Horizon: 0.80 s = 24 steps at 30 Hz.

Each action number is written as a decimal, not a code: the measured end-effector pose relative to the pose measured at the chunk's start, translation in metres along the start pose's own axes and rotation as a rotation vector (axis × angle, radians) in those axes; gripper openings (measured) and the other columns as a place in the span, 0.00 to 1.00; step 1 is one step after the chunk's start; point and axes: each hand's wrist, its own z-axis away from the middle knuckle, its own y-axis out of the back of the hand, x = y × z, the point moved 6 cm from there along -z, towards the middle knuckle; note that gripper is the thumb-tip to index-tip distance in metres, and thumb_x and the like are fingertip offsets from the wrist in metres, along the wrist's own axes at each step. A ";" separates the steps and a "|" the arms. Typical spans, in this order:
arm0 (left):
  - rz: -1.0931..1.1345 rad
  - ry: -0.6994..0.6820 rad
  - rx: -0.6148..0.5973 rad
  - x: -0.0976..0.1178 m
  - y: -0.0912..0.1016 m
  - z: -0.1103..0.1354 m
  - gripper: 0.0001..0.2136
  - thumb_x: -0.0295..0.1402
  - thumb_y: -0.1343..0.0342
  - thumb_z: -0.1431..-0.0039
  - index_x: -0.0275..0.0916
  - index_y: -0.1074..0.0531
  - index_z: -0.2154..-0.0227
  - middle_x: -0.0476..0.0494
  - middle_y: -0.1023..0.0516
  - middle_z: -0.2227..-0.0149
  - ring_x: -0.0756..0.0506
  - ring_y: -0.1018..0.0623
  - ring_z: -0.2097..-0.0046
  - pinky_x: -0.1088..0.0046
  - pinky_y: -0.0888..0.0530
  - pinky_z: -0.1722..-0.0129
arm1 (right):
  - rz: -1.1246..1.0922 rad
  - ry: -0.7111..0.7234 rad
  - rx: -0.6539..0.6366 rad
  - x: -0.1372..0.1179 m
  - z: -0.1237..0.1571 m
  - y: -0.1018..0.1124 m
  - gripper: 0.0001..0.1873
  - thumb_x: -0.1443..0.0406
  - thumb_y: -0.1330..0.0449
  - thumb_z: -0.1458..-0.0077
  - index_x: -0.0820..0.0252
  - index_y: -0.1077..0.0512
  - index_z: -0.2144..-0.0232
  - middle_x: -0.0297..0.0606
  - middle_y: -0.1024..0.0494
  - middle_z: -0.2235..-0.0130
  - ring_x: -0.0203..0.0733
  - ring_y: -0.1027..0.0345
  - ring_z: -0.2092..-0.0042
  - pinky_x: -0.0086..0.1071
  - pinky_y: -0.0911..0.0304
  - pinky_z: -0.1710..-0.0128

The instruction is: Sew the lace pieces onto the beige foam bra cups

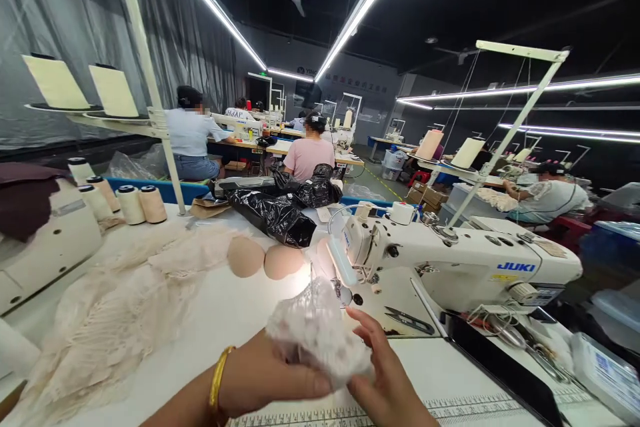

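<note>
Between my hands, just in front of the sewing machine's needle area, is a bunched piece of white lace fabric (320, 333), blurred a little. My left hand (275, 370), with a gold bangle at the wrist, is closed on it, the thumb lying across the near side and the other fingers hidden behind. At the fabric's right edge, my right hand (383, 370) curves round it, thumb and fingers against the cloth. Beyond the fabric stands the white JUKI sewing machine (460, 267), its lamp lit. Beige moulded cups (246, 257) lie behind on the table.
Cream lace pieces (120, 307) spread over the left side. Thread snips (410, 320) lie on the machine bed, near a black phone-like slab (500, 363). A ruler tape (310, 419) runs along the front edge. Black plastic bags (275, 213) and thread cones (131, 205) stand behind. Other people sit farther off.
</note>
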 end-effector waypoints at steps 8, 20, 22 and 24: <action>-1.221 -0.262 -0.380 -0.023 0.015 -0.061 0.10 0.18 0.44 0.59 0.40 0.25 0.80 0.44 0.17 0.62 0.41 0.21 0.63 0.56 0.35 0.49 | 0.849 0.633 -0.299 -0.004 -0.067 0.021 0.16 0.76 0.48 0.34 0.54 0.25 0.65 0.36 0.19 0.63 0.42 0.32 0.60 0.33 0.40 0.63; -1.234 -0.370 -0.202 -0.029 0.018 -0.069 0.10 0.20 0.43 0.53 0.43 0.23 0.76 0.46 0.17 0.60 0.42 0.19 0.64 0.62 0.34 0.52 | 0.740 0.436 -0.294 0.011 -0.066 0.035 0.21 0.78 0.48 0.40 0.52 0.23 0.56 0.36 0.16 0.55 0.44 0.27 0.57 0.34 0.35 0.61; -1.265 -0.346 -0.195 -0.031 0.018 -0.071 0.10 0.20 0.43 0.52 0.43 0.22 0.75 0.45 0.18 0.60 0.42 0.20 0.64 0.61 0.34 0.53 | 0.751 0.414 -0.291 0.015 -0.067 0.035 0.21 0.78 0.49 0.38 0.52 0.23 0.55 0.36 0.16 0.53 0.44 0.27 0.56 0.34 0.33 0.58; -1.295 -0.279 -0.209 -0.034 0.019 -0.073 0.12 0.19 0.43 0.53 0.43 0.20 0.74 0.43 0.18 0.57 0.41 0.21 0.63 0.60 0.35 0.53 | 0.768 0.381 -0.300 0.018 -0.068 0.036 0.20 0.77 0.49 0.37 0.52 0.23 0.55 0.35 0.17 0.53 0.44 0.27 0.55 0.35 0.33 0.56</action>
